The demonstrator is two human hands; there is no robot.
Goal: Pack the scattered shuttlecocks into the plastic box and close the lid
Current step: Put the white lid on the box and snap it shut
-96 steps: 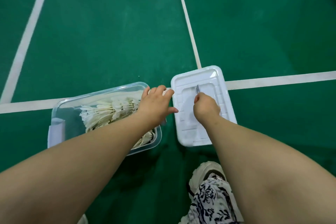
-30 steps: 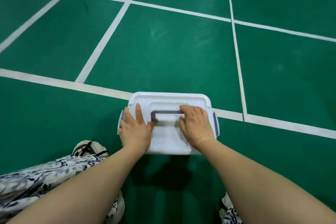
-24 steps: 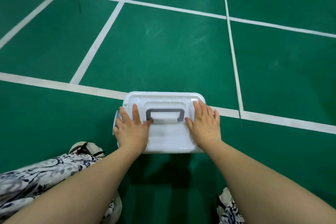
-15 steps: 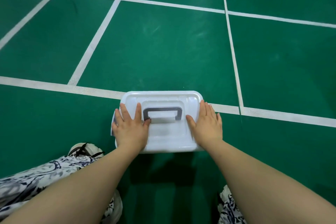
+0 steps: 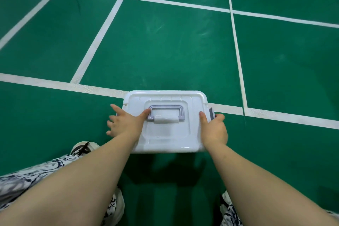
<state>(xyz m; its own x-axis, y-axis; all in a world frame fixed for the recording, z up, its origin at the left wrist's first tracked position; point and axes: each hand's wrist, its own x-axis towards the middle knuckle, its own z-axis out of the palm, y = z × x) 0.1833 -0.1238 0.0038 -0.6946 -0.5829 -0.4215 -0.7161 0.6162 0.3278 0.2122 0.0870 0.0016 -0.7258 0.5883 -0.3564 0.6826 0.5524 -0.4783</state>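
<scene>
Down on the green court floor [image 5: 165,51], a crouching person works at a white plastic box [image 5: 200,149] that sits across a painted white line [image 5: 55,84], just beyond the person's feet. The lid [image 5: 166,134] lies flat on top of the box, its grey carry handle [image 5: 166,109] folded down in the recess at the centre. The left hand [image 5: 126,124] rests at the left end of the lid, thumb touching the handle's left corner, fingers [image 5: 115,107] splayed straight and loose past the box edge, holding nothing. The right hand [image 5: 213,130] is at the right end, thumb pressed on the lid and fingers [image 5: 220,116] curled round the grey latch [image 5: 211,113] on that side. The latch on the left end is hidden behind the left hand. A white shoe [image 5: 83,147] and black-and-white patterned trousers [image 5: 27,176] show at the near left, below the forearm.
</scene>
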